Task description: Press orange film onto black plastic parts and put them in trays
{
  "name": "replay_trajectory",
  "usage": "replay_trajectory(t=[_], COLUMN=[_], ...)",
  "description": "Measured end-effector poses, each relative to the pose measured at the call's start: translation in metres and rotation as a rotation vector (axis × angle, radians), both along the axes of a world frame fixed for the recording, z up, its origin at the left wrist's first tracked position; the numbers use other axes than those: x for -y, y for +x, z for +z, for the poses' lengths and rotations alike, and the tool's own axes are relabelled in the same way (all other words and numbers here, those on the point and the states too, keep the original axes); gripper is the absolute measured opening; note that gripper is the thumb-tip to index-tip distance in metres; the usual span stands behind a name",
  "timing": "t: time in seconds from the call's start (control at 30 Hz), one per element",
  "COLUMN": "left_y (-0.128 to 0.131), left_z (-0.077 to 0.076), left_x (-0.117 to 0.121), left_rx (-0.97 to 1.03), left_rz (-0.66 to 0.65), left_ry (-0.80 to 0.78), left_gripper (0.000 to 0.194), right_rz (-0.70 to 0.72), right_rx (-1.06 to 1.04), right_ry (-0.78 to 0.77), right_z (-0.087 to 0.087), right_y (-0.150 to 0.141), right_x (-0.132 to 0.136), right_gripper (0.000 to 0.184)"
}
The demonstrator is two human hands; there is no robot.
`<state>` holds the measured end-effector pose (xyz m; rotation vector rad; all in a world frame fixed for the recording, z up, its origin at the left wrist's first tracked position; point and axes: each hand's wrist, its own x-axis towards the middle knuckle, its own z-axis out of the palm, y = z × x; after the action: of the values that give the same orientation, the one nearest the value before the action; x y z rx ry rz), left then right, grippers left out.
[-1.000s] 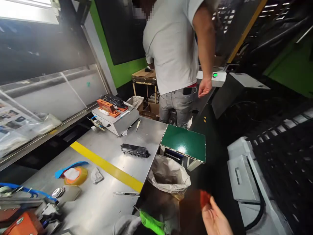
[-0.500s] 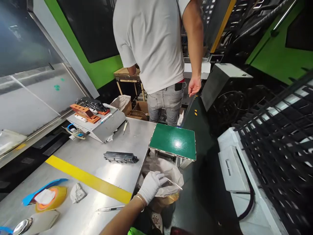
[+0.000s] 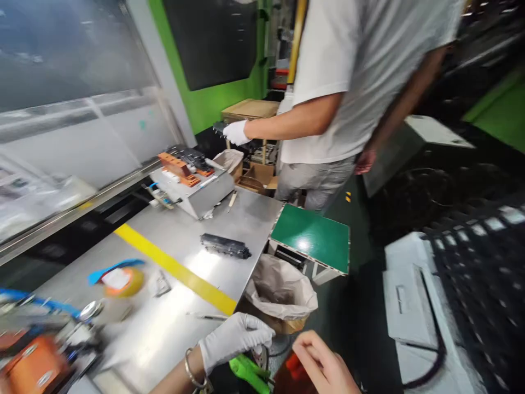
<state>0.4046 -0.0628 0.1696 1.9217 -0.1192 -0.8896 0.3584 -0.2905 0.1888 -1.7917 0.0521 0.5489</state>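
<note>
My left hand (image 3: pixel 238 340), in a white glove with a bangle at the wrist, hovers off the table's near right corner with its fingers curled together. Whatever they may pinch is hidden. To its right, my bare right hand (image 3: pixel 324 365) has bent, closed fingers at the bottom edge; their contents cannot be made out. Just below the left hand is a bright green item (image 3: pixel 250 373) whose kind is unclear. A paper-lined waste bag (image 3: pixel 283 284) stands beyond both hands. On the metal table (image 3: pixel 164 262) lies a long black moulded part (image 3: pixel 225 245).
A co-worker (image 3: pixel 328 120) stands beyond the table, a gloved hand (image 3: pixel 237 133) holding a dark part. A green-topped stand (image 3: pixel 309 235) adjoins the table. An orange-topped fixture (image 3: pixel 178 168), a tape roll (image 3: pixel 125 280) and a pen-like tool (image 3: pixel 207 316) are on the table.
My left hand has drawn back from the bag, and the thin rod it held no longer shows. My right hand has come into view. The co-worker has turned, and the view has swung left.
</note>
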Motion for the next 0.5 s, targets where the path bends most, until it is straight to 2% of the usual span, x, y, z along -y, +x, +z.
replay_trajectory(t=[0.03,0.1,0.17,0.33,0.43,0.5], left_y=[-0.017,-0.049,-0.081,-0.173,-0.235,-0.275], left_z=[0.015,0.037,0.050,0.055,0.058,0.060], left_x=[-0.014,-0.043,-0.072,-0.135,-0.169,-0.194], left_rx=[-0.080,-0.173,-0.193,-0.100,-0.031,-0.014], left_rz=[0.071,0.248,0.427,0.766,0.878,1.027], left_ry=[-0.106,-0.213,-0.202,-0.033,0.072,0.074], left_gripper=[0.048,0.044,0.040,0.023,0.016,0.013], right_rz=[0.177,0.453,0.658,1.043,1.275,1.347], right_rx=[0.030,0.113,0.164,0.135,0.110,0.098], right_ry=[-0.025,-0.083,-0.115,-0.096,-0.121,-0.142], right_z=[0.006,0.017,0.026,0.035,0.033,0.027], right_y=[0.011,0.026,0.028,-0.004,-0.031,-0.046], right_x=[-0.018,-0.058,-0.099,-0.197,-0.245,-0.272], right_gripper=[0.037,0.032,0.030,0.031,0.039,0.049])
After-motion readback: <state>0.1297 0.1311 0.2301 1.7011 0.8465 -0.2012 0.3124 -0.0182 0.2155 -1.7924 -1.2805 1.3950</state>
